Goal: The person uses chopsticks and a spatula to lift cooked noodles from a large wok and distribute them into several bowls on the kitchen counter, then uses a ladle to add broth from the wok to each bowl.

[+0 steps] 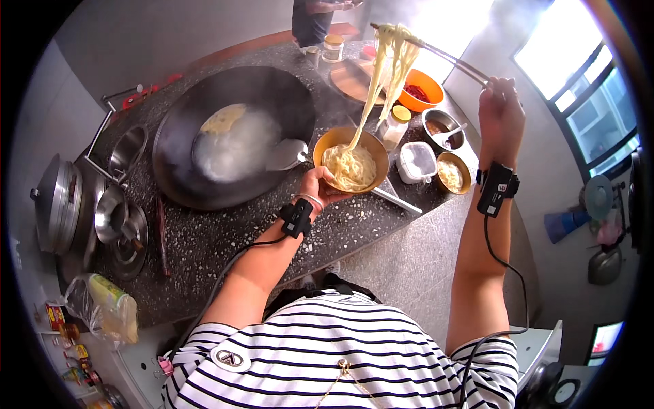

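Observation:
My left hand (321,187) grips the rim of a brown bowl (380,164) of noodles beside the wok. Raised at the upper right, my right hand (503,110) is closed on a pair of long chopsticks (454,59). A bunch of long noodles (391,66) hangs from their far ends, its lower strands reaching into the bowl. Steam partly hides the pale liquid (232,151) in the large black wok (186,184). A metal spatula (287,155) has its blade inside the wok; its handle passes behind the bowl and comes out at the lower right.
Right of the bowl stand a yellow-lidded jar (396,128), a clear lidded container (417,162), a smaller noodle bowl (466,174), a metal sauce bowl (426,118) with spoon and an orange bowl (434,92). Metal pots (56,204) crowd the left. Another person (311,23) stands beyond the counter.

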`<state>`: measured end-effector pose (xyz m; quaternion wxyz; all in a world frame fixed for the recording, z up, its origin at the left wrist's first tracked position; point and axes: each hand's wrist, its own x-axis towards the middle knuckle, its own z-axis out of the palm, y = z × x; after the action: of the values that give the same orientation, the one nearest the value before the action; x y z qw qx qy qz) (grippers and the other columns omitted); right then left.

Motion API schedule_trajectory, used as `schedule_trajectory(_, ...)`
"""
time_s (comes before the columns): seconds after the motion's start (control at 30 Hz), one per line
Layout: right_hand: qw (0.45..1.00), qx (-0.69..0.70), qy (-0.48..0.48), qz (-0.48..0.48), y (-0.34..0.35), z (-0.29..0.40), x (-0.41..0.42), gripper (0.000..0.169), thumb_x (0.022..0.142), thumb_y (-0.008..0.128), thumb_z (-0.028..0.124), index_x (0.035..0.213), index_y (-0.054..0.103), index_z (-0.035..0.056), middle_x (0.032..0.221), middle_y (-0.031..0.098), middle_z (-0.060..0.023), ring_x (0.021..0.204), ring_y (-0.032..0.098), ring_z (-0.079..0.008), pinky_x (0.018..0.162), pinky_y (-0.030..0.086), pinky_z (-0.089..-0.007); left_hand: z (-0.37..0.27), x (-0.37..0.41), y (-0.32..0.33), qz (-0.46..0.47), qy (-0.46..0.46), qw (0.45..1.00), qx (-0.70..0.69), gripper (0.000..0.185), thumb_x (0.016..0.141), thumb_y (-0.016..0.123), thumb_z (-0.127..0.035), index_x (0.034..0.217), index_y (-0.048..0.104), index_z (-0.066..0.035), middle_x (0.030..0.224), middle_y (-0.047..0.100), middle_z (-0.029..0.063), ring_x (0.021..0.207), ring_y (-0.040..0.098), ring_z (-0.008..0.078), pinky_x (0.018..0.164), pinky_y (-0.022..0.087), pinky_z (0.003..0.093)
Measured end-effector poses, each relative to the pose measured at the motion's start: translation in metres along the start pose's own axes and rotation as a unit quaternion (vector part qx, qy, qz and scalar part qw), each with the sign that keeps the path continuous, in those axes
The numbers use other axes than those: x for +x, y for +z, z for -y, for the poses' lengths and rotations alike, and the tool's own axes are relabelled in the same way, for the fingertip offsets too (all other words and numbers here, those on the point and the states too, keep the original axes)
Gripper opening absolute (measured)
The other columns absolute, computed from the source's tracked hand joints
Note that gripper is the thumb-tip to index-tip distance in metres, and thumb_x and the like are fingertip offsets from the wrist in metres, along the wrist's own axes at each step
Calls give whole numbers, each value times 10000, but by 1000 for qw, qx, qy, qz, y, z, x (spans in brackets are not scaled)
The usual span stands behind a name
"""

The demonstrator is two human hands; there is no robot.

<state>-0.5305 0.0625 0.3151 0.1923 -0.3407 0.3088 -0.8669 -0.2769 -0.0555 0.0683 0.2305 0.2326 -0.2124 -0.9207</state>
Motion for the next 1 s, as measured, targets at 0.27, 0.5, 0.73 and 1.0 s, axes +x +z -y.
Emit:
schedule_trajectory(0.27, 984, -45, 171, 23, -20, -40, -53, 155, 905, 472, 126, 816, 539, 19, 744, 592, -86, 643, 532, -101, 561, 413, -216, 15, -32, -16, -37, 21, 999, 19, 547, 617, 512, -128, 1132, 449, 44, 1032, 557, 176, 913, 595, 337, 733, 539, 527)
schedule_trajectory(0.5, 956, -145, 241, 86, -59, -60, -57, 124, 872, 530, 121, 911, 563, 8, 765, 620, -111, 578, 608, -150, 489, 520, -239, 29, -55, -48, -66, 49, 997, -2, 584, 608, 504, -119, 1169, 438, 28, 1122, 533, 178, 997, 565, 342, 795, 511, 531)
schedule_trajectory(0.73, 948, -214, 221, 81, -123, -39, -25, 155, 864, 494, 168, 905, 565, 37, 546, 485, -12, 436, 429, -74, 414, 329, -206, 58, -84, -53, -154, 76, 984, -55, 534, 612, 475, -99, 1129, 461, 38, 1062, 544, 169, 959, 563, 342, 767, 511, 525)
schedule_trajectory(1.0, 713, -418, 461, 322, -189, -103, -56, 100, 827, 523, 110, 859, 582, 35, 644, 563, -36, 526, 557, -149, 479, 430, -251, 96, -111, -66, -211, 113, 967, -86, 570, 613, 455, -63, 1173, 436, 42, 1145, 505, 182, 1066, 502, 361, 887, 428, 566)
